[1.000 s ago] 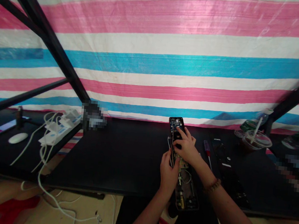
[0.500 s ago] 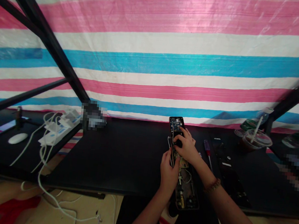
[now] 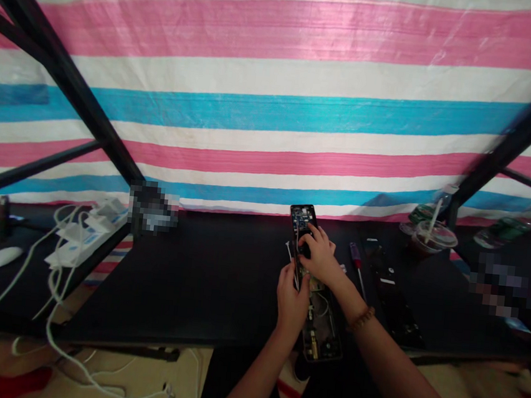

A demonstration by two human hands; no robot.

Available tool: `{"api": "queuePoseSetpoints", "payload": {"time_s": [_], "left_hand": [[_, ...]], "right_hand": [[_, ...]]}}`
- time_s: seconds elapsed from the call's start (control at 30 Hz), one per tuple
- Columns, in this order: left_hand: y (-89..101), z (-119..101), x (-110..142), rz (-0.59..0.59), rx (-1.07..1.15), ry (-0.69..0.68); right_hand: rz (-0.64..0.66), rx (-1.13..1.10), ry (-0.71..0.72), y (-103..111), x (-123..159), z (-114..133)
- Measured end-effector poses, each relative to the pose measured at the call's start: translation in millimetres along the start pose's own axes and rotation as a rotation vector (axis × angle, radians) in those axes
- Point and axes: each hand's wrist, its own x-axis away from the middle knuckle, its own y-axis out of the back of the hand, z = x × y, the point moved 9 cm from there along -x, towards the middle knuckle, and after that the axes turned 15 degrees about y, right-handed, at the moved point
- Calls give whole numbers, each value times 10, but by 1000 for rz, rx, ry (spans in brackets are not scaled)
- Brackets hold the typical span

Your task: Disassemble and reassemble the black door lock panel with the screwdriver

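Observation:
A long, narrow electronic device (image 3: 323,326) lies opened and slanted across the table's front edge, its near end over my lap. A blue-black circuit board (image 3: 302,217) shows at its far end, with a thin white wire and brass-coloured parts nearer me. My left hand (image 3: 292,298) is wrapped around the device's left side. Beside those fingers sticks out a thin, pale, rod-like piece (image 3: 289,249), too small to name. Bent over the board from the right, my right hand (image 3: 320,257) has its thumb and forefinger curled on the device; what they pinch is hidden.
Right of the device lie a purple-handled screwdriver (image 3: 355,255) and a long black panel (image 3: 391,286). Farther right stand a lidded drink cup (image 3: 433,237) with a straw and plastic bottles. At left are a white power strip (image 3: 86,238) with cables and a white mouse (image 3: 2,257).
The whole view has shifted, so the table and things on it sit further left in the picture. Both hands keep nearly the same place on the device.

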Motion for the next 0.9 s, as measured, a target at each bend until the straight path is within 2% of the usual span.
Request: {"api": "queuePoseSetpoints", "payload": {"time_s": [0.3, 0.37, 0.5, 0.57, 0.7, 0.9], "left_hand": [[1, -30, -49, 11, -38, -49], [42, -53, -40, 0, -55, -56], [185, -187, 23, -78, -118, -129], [199, -297, 74, -80, -159, -199], [130, -445, 127, -30, -214, -286], [88, -403, 33, 23, -182, -274]], "right_hand": [[-47, -42, -21, 74, 2, 36], [-102, -90, -18, 165, 29, 34], [-293, -108, -8, 485, 92, 55], [-274, -116, 70, 530, 49, 139], [-170, -114, 236, 452, -124, 272], [-188, -91, 255, 418, -357, 141]]}}
